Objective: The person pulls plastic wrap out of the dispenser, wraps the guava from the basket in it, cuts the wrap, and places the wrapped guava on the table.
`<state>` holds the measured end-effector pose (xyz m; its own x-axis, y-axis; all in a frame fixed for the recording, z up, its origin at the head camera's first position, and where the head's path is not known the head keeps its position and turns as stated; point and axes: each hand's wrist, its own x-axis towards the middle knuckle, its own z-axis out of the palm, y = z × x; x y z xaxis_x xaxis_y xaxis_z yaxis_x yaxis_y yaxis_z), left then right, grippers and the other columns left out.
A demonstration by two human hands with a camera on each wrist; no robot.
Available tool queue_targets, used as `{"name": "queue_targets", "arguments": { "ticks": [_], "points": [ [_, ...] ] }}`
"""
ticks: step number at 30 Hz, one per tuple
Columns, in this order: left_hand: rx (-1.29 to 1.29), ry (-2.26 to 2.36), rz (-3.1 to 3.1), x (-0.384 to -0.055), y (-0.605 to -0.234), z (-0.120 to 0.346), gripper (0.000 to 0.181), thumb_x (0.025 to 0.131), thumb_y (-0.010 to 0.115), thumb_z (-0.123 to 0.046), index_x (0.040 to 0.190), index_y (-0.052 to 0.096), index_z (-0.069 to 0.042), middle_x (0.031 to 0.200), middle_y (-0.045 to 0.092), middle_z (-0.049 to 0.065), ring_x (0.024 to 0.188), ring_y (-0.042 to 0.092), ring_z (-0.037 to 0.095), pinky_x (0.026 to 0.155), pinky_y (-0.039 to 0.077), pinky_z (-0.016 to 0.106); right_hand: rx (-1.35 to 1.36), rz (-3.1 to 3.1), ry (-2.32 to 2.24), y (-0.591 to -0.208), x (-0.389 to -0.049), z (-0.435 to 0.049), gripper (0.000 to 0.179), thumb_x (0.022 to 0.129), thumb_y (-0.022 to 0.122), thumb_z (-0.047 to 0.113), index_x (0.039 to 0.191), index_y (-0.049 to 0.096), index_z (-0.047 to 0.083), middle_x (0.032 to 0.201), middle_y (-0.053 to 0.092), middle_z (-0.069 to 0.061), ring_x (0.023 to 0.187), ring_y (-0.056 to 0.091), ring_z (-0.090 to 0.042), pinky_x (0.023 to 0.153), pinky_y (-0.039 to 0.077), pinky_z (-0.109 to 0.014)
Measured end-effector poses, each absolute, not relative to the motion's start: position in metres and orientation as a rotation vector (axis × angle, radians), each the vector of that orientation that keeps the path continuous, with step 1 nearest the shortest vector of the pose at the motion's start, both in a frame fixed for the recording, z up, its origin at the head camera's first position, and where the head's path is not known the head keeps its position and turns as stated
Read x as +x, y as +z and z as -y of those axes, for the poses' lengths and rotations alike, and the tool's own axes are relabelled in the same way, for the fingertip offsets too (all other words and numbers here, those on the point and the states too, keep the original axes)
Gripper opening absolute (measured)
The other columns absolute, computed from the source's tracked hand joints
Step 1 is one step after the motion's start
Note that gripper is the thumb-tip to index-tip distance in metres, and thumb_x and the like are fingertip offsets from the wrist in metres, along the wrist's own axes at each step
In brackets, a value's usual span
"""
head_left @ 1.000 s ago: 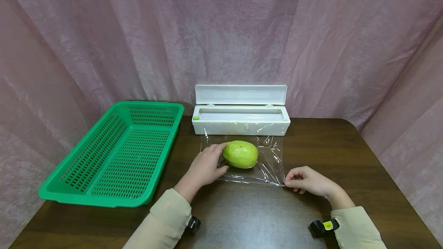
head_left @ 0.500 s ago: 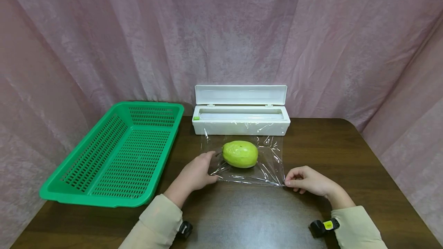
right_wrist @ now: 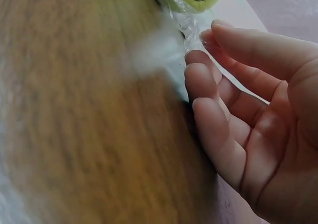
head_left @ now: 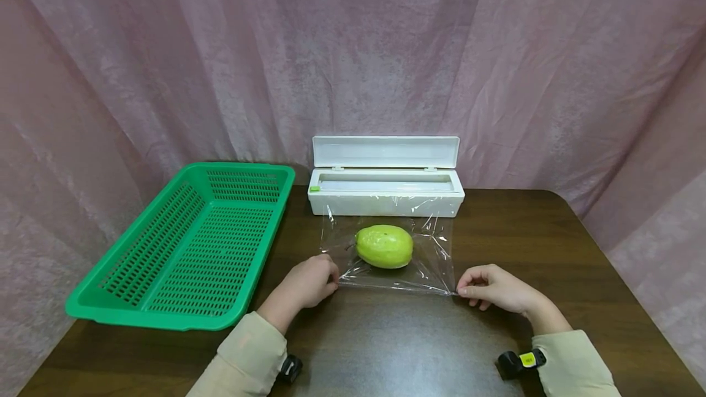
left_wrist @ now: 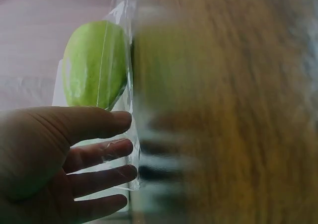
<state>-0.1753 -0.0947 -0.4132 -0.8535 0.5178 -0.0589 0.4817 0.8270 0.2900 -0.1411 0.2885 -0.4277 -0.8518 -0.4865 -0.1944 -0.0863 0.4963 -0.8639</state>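
A sheet of clear plastic wrap stretches from the front of a white wrap dispenser toward me. On it lies a yellow-green oval fruit, its stem pointing left. My left hand pinches the sheet's near left corner. In the left wrist view the thumb lies in front of the film, and the other fingers extend behind it. With thumb and index fingertip, my right hand pinches the near right corner, where the wrap gathers in folds; its other fingers are loosely curled.
The dispenser's lid stands up at the back, and a small green slider sits at its left end. A green slotted basket stands to the left. Pink curtains hang behind the dark wooden table.
My left hand has left the fruit's left side, moving left and toward me to the wrap's near left corner, where its fingers close. The right hand stays at its corner.
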Motion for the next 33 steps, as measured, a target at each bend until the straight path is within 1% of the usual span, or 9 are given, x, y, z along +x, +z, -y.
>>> {"name": "queue_targets", "arguments": {
  "ticks": [5, 11, 16, 19, 22, 29, 31, 33],
  "points": [
    [0.773, 0.466, -2.901, -0.176, -0.410, 0.097, 0.005, 0.083, 0.070, -0.015, 0.078, 0.071, -0.014, 0.082, 0.058, -0.002, 0.075, 0.056, 0.014, 0.069, 0.052, 0.031, -0.469, -2.325, -1.362, -0.427, -0.142, -0.291, 0.021, 0.093, 0.059, 0.018, 0.096, 0.063, -0.003, 0.078, 0.063, -0.010, 0.069, 0.061, -0.013, 0.057, 0.054, -0.033],
    [0.714, 0.516, -2.940, -0.176, -0.406, 0.098, 0.005, 0.085, 0.070, -0.020, 0.084, 0.071, -0.015, 0.085, 0.062, -0.002, 0.079, 0.059, 0.014, 0.074, 0.053, 0.033, -0.407, -2.386, -1.399, -0.426, -0.144, -0.293, 0.024, 0.093, 0.060, 0.020, 0.098, 0.062, -0.003, 0.081, 0.064, -0.011, 0.072, 0.063, -0.013, 0.060, 0.054, -0.033],
    [0.702, 0.587, -2.993, -0.176, -0.404, 0.097, 0.007, 0.085, 0.070, -0.021, 0.085, 0.071, -0.015, 0.084, 0.064, -0.003, 0.077, 0.059, 0.013, 0.071, 0.053, 0.031, -0.356, -2.440, -1.464, -0.422, -0.144, -0.292, 0.024, 0.093, 0.060, 0.019, 0.100, 0.062, -0.004, 0.083, 0.064, -0.013, 0.072, 0.063, -0.015, 0.063, 0.056, -0.033],
    [0.700, 0.619, -3.036, -0.176, -0.404, 0.096, 0.006, 0.086, 0.070, -0.021, 0.086, 0.072, -0.015, 0.083, 0.064, -0.003, 0.075, 0.059, 0.012, 0.069, 0.053, 0.030, -0.341, -2.484, -1.514, -0.420, -0.145, -0.290, 0.024, 0.093, 0.060, 0.017, 0.101, 0.061, -0.005, 0.083, 0.064, -0.014, 0.071, 0.063, -0.015, 0.062, 0.056, -0.033],
    [0.674, 0.664, -3.061, -0.177, -0.404, 0.094, 0.006, 0.086, 0.069, -0.020, 0.088, 0.072, -0.015, 0.085, 0.065, -0.003, 0.076, 0.060, 0.012, 0.070, 0.053, 0.030, -0.338, -2.542, -1.545, -0.417, -0.146, -0.289, 0.025, 0.093, 0.060, 0.015, 0.101, 0.060, -0.008, 0.082, 0.064, -0.014, 0.070, 0.063, -0.015, 0.061, 0.056, -0.033],
    [0.645, 0.734, -3.123, -0.180, -0.405, 0.093, 0.006, 0.085, 0.070, -0.020, 0.088, 0.072, -0.015, 0.086, 0.066, -0.001, 0.076, 0.061, 0.014, 0.068, 0.053, 0.031, -0.308, -2.630, -1.597, -0.410, -0.153, -0.285, 0.025, 0.094, 0.058, 0.013, 0.105, 0.059, -0.010, 0.082, 0.066, -0.008, 0.069, 0.063, -0.010, 0.060, 0.055, -0.030],
    [0.642, 0.738, -3.140, -0.180, -0.405, 0.092, 0.006, 0.086, 0.070, -0.020, 0.087, 0.072, -0.015, 0.086, 0.067, -0.001, 0.077, 0.062, 0.015, 0.068, 0.053, 0.031, -0.297, -2.719, -1.603, -0.409, -0.155, -0.282, 0.025, 0.094, 0.058, 0.013, 0.108, 0.060, -0.007, 0.084, 0.067, -0.008, 0.070, 0.063, -0.008, 0.061, 0.055, -0.027],
    [0.638, 0.733, -3.152, -0.181, -0.406, 0.092, 0.006, 0.086, 0.070, -0.020, 0.087, 0.072, -0.015, 0.087, 0.067, -0.001, 0.077, 0.062, 0.015, 0.068, 0.053, 0.031, -0.300, -2.857, -1.572, -0.405, -0.155, -0.276, 0.024, 0.093, 0.059, 0.013, 0.111, 0.061, -0.003, 0.090, 0.068, -0.009, 0.076, 0.062, -0.005, 0.064, 0.053, -0.022]
  ]
}}
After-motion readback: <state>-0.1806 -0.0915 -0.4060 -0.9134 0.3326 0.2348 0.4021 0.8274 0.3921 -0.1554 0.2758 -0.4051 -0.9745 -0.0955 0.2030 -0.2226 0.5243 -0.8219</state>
